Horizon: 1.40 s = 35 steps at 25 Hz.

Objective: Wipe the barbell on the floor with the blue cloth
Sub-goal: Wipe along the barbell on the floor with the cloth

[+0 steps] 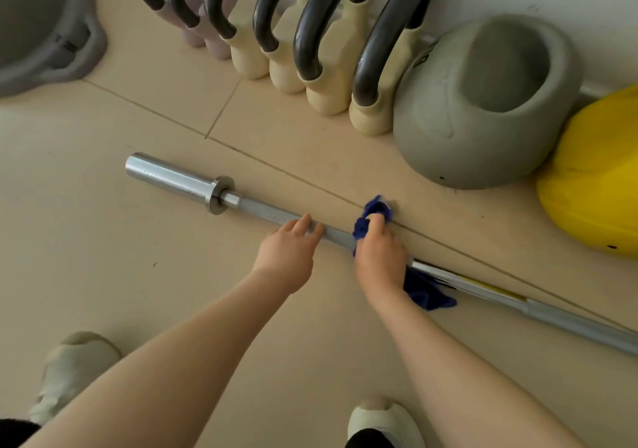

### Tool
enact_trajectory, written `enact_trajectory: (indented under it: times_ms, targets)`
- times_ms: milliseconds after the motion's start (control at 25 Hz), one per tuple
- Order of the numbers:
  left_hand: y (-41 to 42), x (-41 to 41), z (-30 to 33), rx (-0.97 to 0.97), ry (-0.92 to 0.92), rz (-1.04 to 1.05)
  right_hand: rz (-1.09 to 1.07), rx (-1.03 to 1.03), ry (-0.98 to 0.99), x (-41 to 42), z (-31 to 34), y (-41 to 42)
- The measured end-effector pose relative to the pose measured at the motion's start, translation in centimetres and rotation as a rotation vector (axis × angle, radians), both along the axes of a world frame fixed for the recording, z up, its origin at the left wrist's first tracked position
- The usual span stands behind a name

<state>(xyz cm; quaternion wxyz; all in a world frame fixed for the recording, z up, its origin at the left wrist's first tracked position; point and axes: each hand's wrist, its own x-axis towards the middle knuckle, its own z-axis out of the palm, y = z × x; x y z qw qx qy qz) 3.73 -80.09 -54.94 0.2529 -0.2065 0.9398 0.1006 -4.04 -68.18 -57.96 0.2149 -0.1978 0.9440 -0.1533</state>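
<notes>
**Wiping barbell shaft, mid-frame**

Barbell (276,214) lies flat on the tiled floor (103,258), running diagonally from its chrome sleeve at left-centre of the frame down to the lower right edge. Collar sits just right of the sleeve.

Right hand (379,258): grip curled around the blue cloth (374,220), bunched over the shaft near frame centre. Cloth wraps the bar under the hand; a loose tail spills out onto the floor below and right of the wrist.

Left hand (288,252): grip spread, fingers straight, fingertips resting on the bare shaft just left of the cloth. Not clasping the bar.

Shaft right of the right hand shows a glossy stretch with a yellow streak, then plain grey metal.

Background, top of frame: row of kettlebells (324,54) with dark handles along the wall, cream bodies mostly, two pinkish ones at the left end. Large grey kettlebell (483,109) at upper right, yellow one (597,178) at right edge. Grey object partly cut off at upper left.

Two pale shoes at bottom of frame, left (74,368) and right (383,420).
</notes>
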Motion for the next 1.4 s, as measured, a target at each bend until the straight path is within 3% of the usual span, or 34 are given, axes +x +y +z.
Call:
enact_trajectory:
  times_ms: [120, 240, 400, 600, 840, 1080, 1400]
  targets:
    - [-1.7, 0.5, -0.4, -0.039, 0.083, -0.15, 0.154, -0.12, -0.036, 0.7, 0.1, -2.1]
    - [-3.2, 0.5, -0.6, -0.006, 0.128, -0.26, 0.274, 0.038, 0.038, -0.4, 0.3, 2.0]
    - [-5.0, -0.1, -0.6, 0.094, 0.157, -0.343, -0.128, 0.077, -0.065, -0.4, 1.4, 1.0]
    - [-7.7, -1.0, -0.5, 0.181, 0.183, -0.406, 0.175, 0.006, -0.15, 1.4, 1.5, -6.2]
    - [-14.6, -0.6, -0.5, 0.106, 0.112, -0.388, -0.169, 0.323, -0.106, -0.6, 2.3, -4.1]
    - [-19.8, 0.0, -0.7, -0.003, -0.036, -0.59, -0.005, -0.025, -0.313, 3.4, 2.5, -14.4]
    - [-23.3, 2.2, -1.9, 0.251, -0.018, -0.417, 0.039, 0.01, -0.051, 8.0, 1.1, -22.5]
